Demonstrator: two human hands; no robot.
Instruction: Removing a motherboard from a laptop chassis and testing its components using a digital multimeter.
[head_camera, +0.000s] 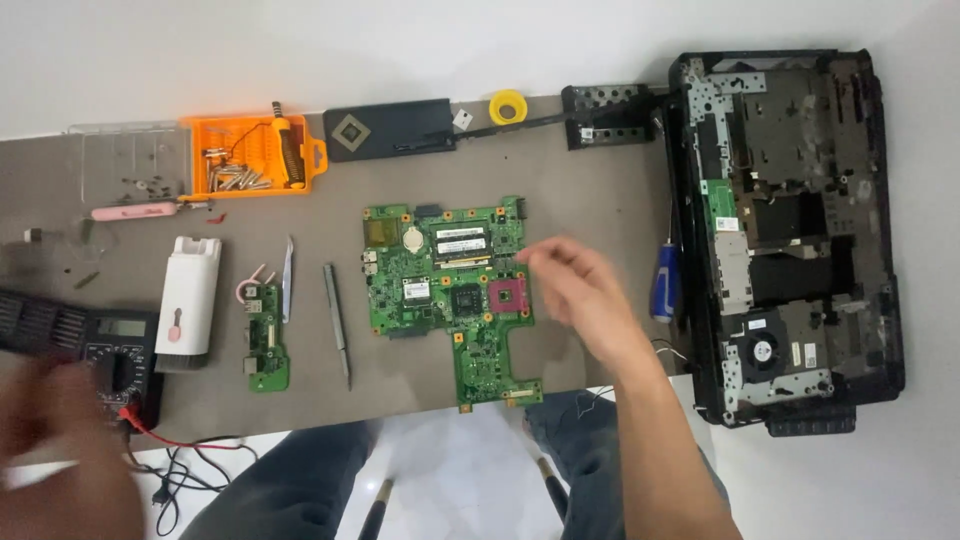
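Grey-brown matte tabletop (600, 200) against a white wall, seen from above. At the centre, one green laptop motherboard (455, 295), flat, irregular in outline, with a pink square processor socket (508, 296) and a round coin cell (414, 238). Right hand (575, 285) hovering at the board's right edge, fingers loosely curled, thumb and forefinger tips near each other just above the upper right part of the board; pinching anything or not, cannot tell. Left hand (60, 450) blurred at lower left, over a black multimeter (120, 360) with red lead; finger state impossible to tell. Left of the board: one slim grey metal tool (337, 320), one pair of tweezers (288, 278), one small green circuit board (266, 345), one white plastic case (188, 295). Further up, one orange plastic bit holder (255, 152) with metal bits. On the right, one blue-handled screwdriver (665, 282) beside one black opened laptop chassis (790, 235).
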